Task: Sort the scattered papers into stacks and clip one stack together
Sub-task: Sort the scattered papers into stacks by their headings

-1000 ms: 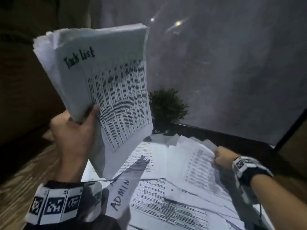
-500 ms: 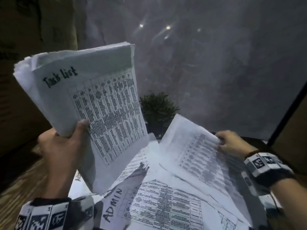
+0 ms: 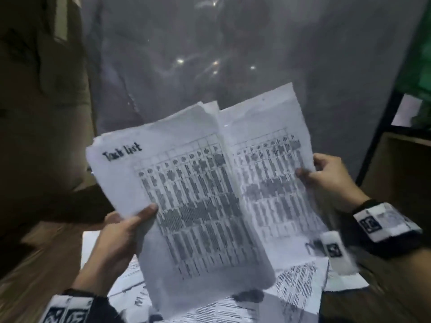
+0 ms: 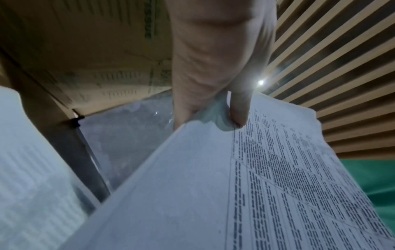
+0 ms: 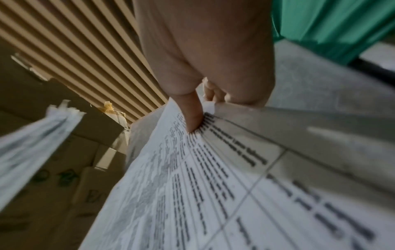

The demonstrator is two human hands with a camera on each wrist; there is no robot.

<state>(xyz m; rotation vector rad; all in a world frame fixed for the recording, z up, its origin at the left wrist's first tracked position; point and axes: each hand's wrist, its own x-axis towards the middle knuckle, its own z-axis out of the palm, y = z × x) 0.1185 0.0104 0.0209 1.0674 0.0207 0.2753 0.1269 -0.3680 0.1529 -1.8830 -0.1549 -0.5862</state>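
A storeroom-like workspace: stacked cardboard boxes (image 5: pixel 64 169) (printed), slatted wall (image 4: pixel 333 67).

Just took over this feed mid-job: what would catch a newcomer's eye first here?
The "Task List" stack, held up mid-frame by the left hand. Beside it the right hand pinches a single printed sheet at its right edge. More loose papers lie scattered on the table below.

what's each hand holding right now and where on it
The left hand grips the "Task List" paper stack at its lower left edge; the right hand pinches a single printed sheet at its right edge.
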